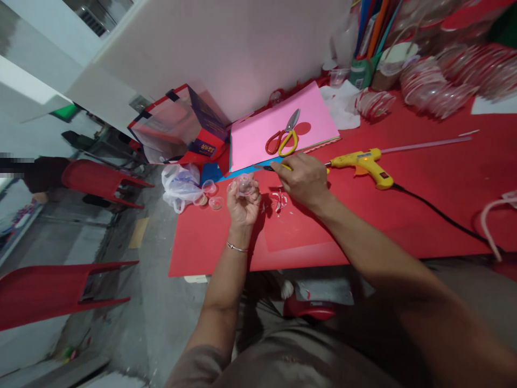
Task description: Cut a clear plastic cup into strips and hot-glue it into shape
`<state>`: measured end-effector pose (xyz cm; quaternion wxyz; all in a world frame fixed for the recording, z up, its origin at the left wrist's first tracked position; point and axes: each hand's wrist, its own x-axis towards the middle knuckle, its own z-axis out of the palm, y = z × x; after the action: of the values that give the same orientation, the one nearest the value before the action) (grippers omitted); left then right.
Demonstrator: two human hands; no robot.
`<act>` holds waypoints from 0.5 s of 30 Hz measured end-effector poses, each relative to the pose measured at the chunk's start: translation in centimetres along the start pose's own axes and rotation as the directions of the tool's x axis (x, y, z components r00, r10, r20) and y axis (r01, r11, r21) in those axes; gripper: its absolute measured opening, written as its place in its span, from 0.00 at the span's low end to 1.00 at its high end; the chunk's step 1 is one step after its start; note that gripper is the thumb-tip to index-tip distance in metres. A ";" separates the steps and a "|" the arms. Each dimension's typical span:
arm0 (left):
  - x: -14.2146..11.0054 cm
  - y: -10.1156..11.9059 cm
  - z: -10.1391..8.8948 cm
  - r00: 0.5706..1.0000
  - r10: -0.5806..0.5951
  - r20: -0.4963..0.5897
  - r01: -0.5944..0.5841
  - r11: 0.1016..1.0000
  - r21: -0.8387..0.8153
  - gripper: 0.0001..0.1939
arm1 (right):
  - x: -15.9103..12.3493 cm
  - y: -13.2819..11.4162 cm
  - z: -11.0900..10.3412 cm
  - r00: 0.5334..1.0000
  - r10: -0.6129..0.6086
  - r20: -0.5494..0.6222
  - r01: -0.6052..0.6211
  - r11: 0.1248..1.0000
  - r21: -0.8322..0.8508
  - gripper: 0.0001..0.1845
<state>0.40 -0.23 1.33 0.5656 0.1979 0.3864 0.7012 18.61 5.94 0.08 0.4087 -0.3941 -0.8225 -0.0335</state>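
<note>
My left hand [243, 207] is closed around a small clear plastic cup [244, 185], held above the red table. To its right, my right hand [305, 178] grips a yellow and black craft knife [266, 168], whose tip points left toward the cup without touching it. The fingers hide most of the knife's handle. Small red and white scraps [278, 201] lie on the table between and below my hands. Further left sit several clear plastic cups [216, 203].
Scissors [288, 132] with red and yellow handles lie on pink paper [254, 134]. A yellow glue gun [363, 161] lies right, its black cable running to the table's edge. A bag [177, 129] and a white plastic bag [181, 186] stand left; stacked clear plastic pieces [436, 89] fill the back right.
</note>
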 end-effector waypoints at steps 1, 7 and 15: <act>0.0 0.0 0.1 1.000 -0.009 0.009 0.009 1.000 0.001 0.21 | 0.0 0.2 0.0 0.999 0.032 -0.020 -0.032 0.999 -0.005 0.18; 0.0 -0.2 0.1 0.999 0.031 0.014 -0.031 0.999 0.011 0.13 | 0.0 -0.5 -0.3 0.998 0.029 -0.053 -0.026 0.998 0.063 0.20; 0.7 -0.4 -1.1 1.000 -0.013 0.022 0.013 1.000 -0.004 0.10 | 0.1 -1.1 0.1 0.991 -0.122 0.054 0.115 0.987 0.114 0.23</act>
<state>-0.35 0.08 0.21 0.5748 0.2017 0.3799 0.6961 17.79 5.27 0.33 0.4021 -0.3221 -0.8571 -0.0003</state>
